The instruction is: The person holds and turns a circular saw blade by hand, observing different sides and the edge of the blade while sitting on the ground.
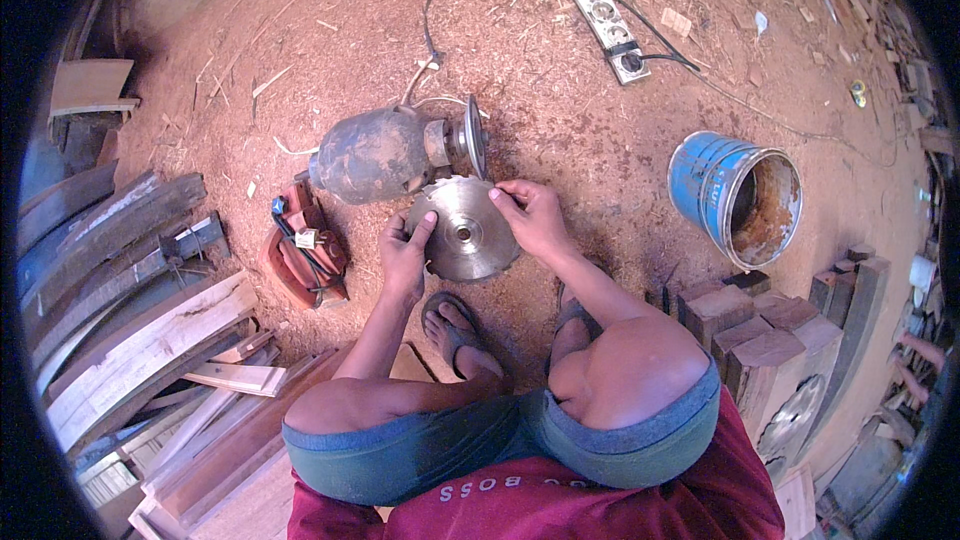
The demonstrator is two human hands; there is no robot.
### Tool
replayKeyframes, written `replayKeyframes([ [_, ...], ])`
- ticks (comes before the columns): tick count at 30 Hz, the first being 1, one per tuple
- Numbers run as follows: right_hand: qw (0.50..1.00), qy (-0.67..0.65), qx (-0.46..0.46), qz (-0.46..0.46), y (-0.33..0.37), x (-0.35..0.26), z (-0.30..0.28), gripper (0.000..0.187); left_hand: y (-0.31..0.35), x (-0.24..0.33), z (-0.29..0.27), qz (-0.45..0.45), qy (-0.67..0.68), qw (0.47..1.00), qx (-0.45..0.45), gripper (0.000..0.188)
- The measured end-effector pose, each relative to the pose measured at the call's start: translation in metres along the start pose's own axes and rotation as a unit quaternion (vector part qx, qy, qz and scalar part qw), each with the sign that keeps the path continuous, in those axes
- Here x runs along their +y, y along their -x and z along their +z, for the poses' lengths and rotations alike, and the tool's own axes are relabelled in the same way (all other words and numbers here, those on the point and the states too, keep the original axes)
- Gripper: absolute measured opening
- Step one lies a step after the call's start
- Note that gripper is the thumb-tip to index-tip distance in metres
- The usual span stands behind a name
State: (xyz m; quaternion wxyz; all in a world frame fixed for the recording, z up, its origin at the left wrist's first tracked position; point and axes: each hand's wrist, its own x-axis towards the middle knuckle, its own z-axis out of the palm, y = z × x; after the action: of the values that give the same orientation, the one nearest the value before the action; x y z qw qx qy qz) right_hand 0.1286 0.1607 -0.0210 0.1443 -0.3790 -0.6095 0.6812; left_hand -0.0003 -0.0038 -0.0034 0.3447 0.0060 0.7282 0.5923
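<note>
Between my two hands is a round, toothed circular saw blade (467, 252) with a small hole at its middle. My left hand (405, 255) pinches its left edge, thumb on the face that I see. At the upper right edge, my right hand (533, 218) grips the rim between thumb and fingers. Just beyond the blade lies a dusty bench grinder or electric motor (375, 153) on its side. A grinding disc (474, 137) sits on its right-hand shaft, close to the blade's top teeth. The fingers behind the blade are hidden.
A red power tool (303, 260) lies to the left. A blue metal bucket (697, 185) rests on its side at right. Farther off is a power strip (606, 25) with cables. Curved planks (150, 340) fill the left; wood blocks (765, 325) and another saw blade (790, 418) are right.
</note>
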Motion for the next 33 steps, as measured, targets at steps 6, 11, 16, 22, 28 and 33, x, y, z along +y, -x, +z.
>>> replayKeyframes([
  [6,1.0,-0.002,0.022,-0.022,-0.0012,0.0037,0.0022,0.023,0.0002,-0.0004,0.0001,0.001,0.013,1.0,-0.005,0.021],
  [11,0.999,0.027,-0.011,0.015,-0.0011,-0.0031,-0.0003,0.028,0.0006,0.0004,-0.0016,-0.012,0.0,1.0,-0.003,0.02],
  [16,1.0,0.017,-0.009,0.002,-0.0017,-0.0001,-0.0011,0.029,0.0019,0.0024,0.0028,0.005,0.004,1.0,-0.001,0.019],
  [22,1.0,0.028,-0.002,-0.007,-0.0019,0.0017,0.0003,0.028,0.0023,0.003,0.0009,-0.006,0.003,1.0,0.0,0.021],
  [28,1.0,0.013,-0.009,-0.002,-0.0031,0.0052,0.0011,0.026,0.0029,0.0036,0.0022,-0.007,0.003,1.0,0.003,0.022],
  [33,1.0,0.007,-0.002,0.0,-0.0021,0.0044,0.0021,0.025,0.0023,0.0033,0.0014,-0.006,0.0,1.0,0.004,0.022],
])
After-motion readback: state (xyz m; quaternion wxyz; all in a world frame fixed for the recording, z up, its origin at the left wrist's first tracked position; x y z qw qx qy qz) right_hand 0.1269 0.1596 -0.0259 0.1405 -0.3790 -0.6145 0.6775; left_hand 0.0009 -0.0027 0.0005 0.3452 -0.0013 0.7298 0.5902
